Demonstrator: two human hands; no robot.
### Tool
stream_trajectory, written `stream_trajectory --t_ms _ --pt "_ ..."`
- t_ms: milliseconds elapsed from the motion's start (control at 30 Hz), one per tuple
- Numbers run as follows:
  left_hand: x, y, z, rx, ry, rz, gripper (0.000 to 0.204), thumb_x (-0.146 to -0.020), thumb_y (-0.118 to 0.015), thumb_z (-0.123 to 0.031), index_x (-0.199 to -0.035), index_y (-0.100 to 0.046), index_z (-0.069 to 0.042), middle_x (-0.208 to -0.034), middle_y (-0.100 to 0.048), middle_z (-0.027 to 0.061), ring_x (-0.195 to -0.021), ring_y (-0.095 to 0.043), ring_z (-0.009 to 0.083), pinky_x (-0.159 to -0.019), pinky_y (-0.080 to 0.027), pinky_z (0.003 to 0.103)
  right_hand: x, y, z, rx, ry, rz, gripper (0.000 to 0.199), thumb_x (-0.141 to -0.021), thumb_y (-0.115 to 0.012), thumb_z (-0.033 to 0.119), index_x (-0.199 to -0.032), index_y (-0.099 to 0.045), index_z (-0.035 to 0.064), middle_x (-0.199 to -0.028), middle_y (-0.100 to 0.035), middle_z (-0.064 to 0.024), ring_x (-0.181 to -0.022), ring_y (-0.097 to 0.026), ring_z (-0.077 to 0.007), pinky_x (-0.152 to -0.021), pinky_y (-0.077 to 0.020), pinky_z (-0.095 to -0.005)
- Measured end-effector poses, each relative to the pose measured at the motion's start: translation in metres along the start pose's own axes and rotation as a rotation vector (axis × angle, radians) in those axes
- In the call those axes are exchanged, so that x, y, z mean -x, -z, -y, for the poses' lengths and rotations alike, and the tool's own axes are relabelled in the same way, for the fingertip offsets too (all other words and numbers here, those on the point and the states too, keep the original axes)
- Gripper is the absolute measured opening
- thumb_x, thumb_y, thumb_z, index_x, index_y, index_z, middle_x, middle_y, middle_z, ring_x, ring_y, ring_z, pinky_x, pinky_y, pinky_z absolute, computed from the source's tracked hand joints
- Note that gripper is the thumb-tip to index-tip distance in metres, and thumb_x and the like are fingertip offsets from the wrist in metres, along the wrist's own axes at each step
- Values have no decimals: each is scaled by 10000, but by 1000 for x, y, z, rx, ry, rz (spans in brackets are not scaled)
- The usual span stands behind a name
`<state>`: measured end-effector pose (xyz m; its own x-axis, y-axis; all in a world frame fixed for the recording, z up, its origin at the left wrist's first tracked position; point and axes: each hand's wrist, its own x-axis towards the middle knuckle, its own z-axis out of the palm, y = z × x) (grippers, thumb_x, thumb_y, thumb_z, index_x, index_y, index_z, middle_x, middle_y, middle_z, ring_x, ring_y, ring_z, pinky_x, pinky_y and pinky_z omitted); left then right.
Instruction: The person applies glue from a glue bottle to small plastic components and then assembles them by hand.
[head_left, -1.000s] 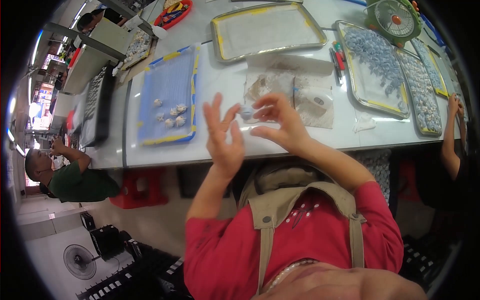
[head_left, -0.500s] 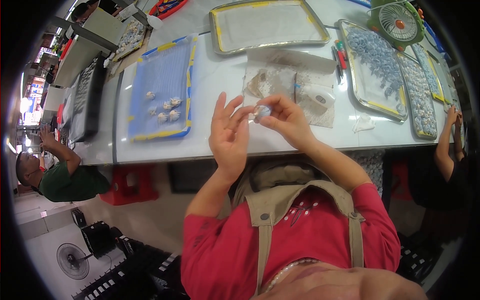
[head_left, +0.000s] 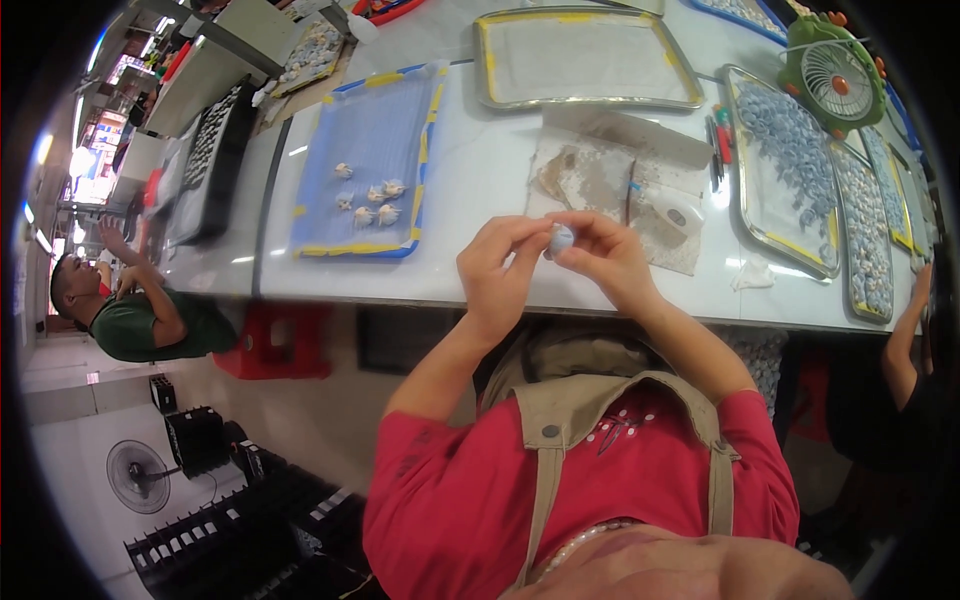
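A small round pale blue-white piece (head_left: 562,238) is pinched between the fingertips of both hands above the near edge of the white table (head_left: 480,180). My left hand (head_left: 500,268) holds it from the left, my right hand (head_left: 605,257) from the right. Just beyond lies a stained cloth (head_left: 610,175) with a thin tool and a small white container on it. Further left, a blue tray (head_left: 375,170) with yellow-taped edges carries several small pale pieces (head_left: 368,200).
An empty metal tray (head_left: 585,60) lies at the back. Metal trays (head_left: 790,175) full of small blue-grey pieces fill the right side, by a green desk fan (head_left: 832,72). Red and green pens (head_left: 720,140) lie between. One person sits at far left (head_left: 130,315); another's arm (head_left: 905,330) reaches in at right.
My open hands have come together in front of me and closed their fingertips on the small round piece. The view has shifted slightly.
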<state>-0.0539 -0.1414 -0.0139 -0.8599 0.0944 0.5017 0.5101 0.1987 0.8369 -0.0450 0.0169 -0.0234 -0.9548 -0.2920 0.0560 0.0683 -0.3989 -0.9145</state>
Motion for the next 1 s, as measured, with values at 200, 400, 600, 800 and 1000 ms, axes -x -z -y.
stream_trajectory --t_ms 200,400,600,800,1000 --pt "1 -2 3 222 251 -77 103 -817 -597 -1 -918 -619 3 -819 -624 50 -702 -576 104 -630 -465 219 -2 0 -5 -3 38 -52 288 -815 -593 -3 -1093 -519 -3 -1015 -571 -53 -900 -550 -93 -802 -456 -229" --pt "-44 65 53 -276 129 -338 121 -819 -600 -50 -931 -636 -23 -774 -632 54 -662 -582 111 -607 -463 231 7 13 -4 123 53 -121 208 -841 -580 34 -1041 -548 -13 -965 -598 -58 -873 -555 -85 -785 -441 -211" --pt "-76 157 109 -737 169 -415 116 -783 -611 -105 -879 -656 -58 -724 -644 66 -640 -603 165 -612 -468 275 30 19 37 339 299 -151 116 -849 -546 16 -955 -575 -22 -856 -599 -56 -789 -555 -109 -725 -430 -211" --pt "-60 155 105 -738 161 -477 104 -772 -618 -94 -863 -659 -63 -810 -632 74 -724 -605 188 -647 -470 286 96 17 172 642 2031 -344 296 -918 -347 435 -1069 -536 263 -990 -566 3 -927 -542 -154 -828 -428 -318" --pt "-24 110 92 -750 -80 -356 111 -735 -639 -70 -844 -660 -64 -908 -613 83 -851 -573 248 -764 -450 322 128 207 250 1594 1444 -814 286 -893 -375 369 -1054 -556 216 -1016 -562 -8 -996 -509 -163 -807 -433 -320"
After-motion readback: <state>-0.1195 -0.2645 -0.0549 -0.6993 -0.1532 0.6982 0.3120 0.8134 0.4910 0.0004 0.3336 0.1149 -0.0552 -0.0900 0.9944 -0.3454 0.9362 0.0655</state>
